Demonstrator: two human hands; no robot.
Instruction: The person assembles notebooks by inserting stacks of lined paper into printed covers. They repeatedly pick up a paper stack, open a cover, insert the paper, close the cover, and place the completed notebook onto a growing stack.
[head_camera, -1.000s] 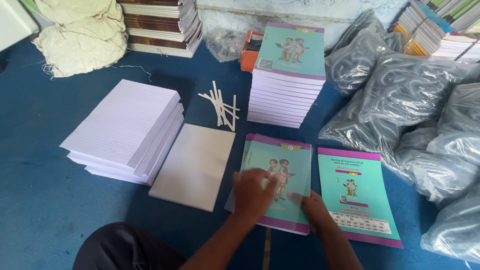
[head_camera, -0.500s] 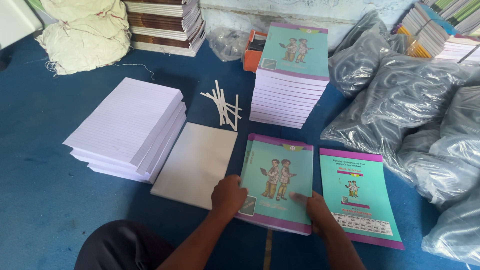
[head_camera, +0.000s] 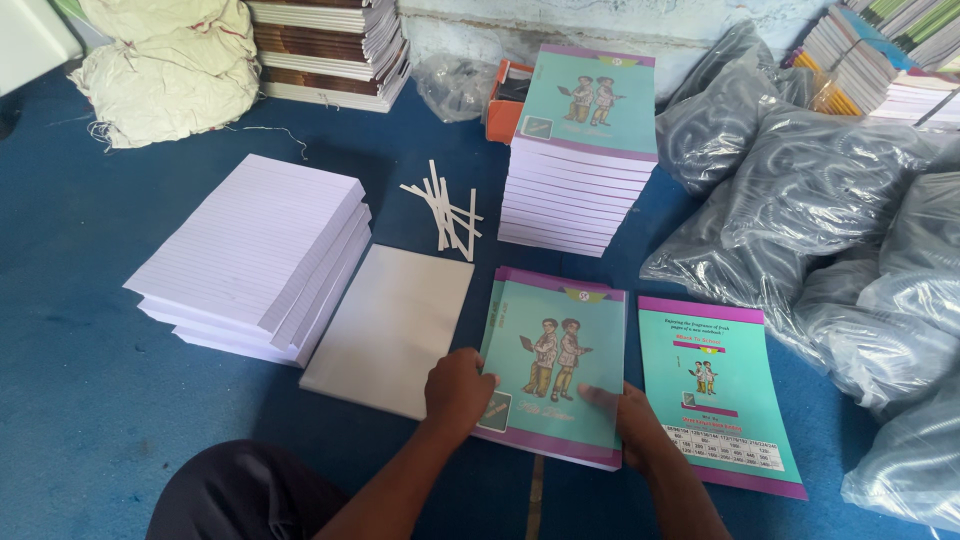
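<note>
Both hands grip one thin teal notebook with a purple border and a cartoon cover (head_camera: 553, 365): the left hand (head_camera: 458, 390) curls its fingers over the spine edge, and the right hand (head_camera: 625, 420) lies flatter, fingers spread on the lower right corner. The notebook lies on the blue floor (head_camera: 80, 350), square between a plain grey-white card sheet (head_camera: 390, 325) and a loose glossy teal cover sheet (head_camera: 718, 390). Judging by the piles, much is done: a tall stack of finished teal notebooks (head_camera: 583, 165) stands behind. Much is left too: thick blocks of ruled white paper (head_camera: 255, 255) wait at the left, and pale paper strips (head_camera: 445, 215) lie scattered, with crinkled grey plastic bags (head_camera: 820, 220) at the right.
</note>
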